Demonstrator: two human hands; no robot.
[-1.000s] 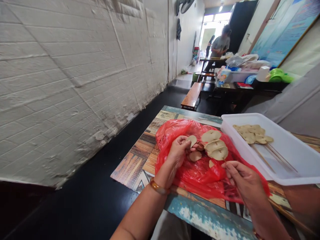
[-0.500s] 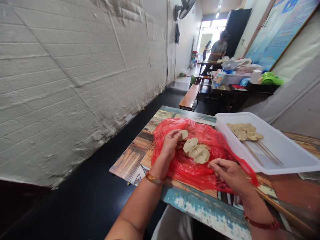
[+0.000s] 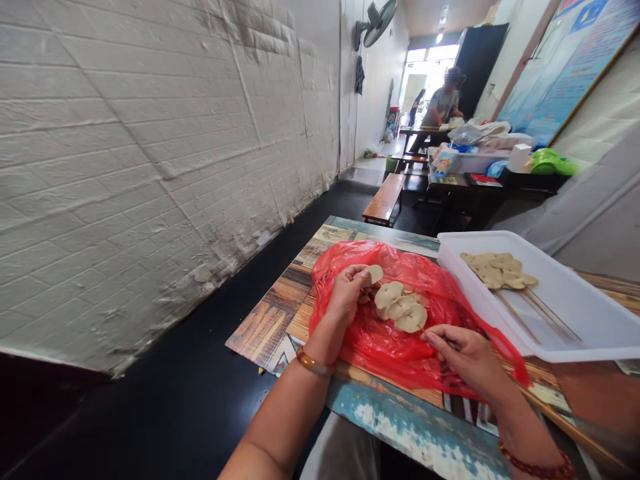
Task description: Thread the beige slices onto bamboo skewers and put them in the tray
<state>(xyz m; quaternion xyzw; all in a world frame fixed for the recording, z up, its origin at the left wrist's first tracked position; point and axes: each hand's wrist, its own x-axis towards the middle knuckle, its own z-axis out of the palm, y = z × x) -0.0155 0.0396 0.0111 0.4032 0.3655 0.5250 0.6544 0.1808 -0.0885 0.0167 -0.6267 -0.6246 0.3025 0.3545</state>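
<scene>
Between the fingers of my left hand (image 3: 349, 288) is a single pale round slice (image 3: 374, 274), its kind of food not clear. My right hand (image 3: 457, 347) pinches the near end of a thin skewer (image 3: 424, 329), most of which is hidden. Several overlapping pale slices (image 3: 400, 307) are threaded on that skewer, just above a spread red plastic bag (image 3: 345, 257). The held slice is close to the far end of the threaded row; whether they touch I cannot tell. More slices show partly inside the bag behind the row.
A white tray (image 3: 590, 287) at the right holds finished-looking skewers of slices (image 3: 500, 270). A bundle of long sticks (image 3: 570, 423) lies by my right forearm. Beyond the wood-patterned table (image 3: 280, 303) stand a bench (image 3: 385, 199) and a cluttered table. A person (image 3: 443, 103) stands farther back.
The whole view has shifted slightly, moving everything a little right and down. Both hands keep their grips on the slice and the skewer, with little visible change between them.
</scene>
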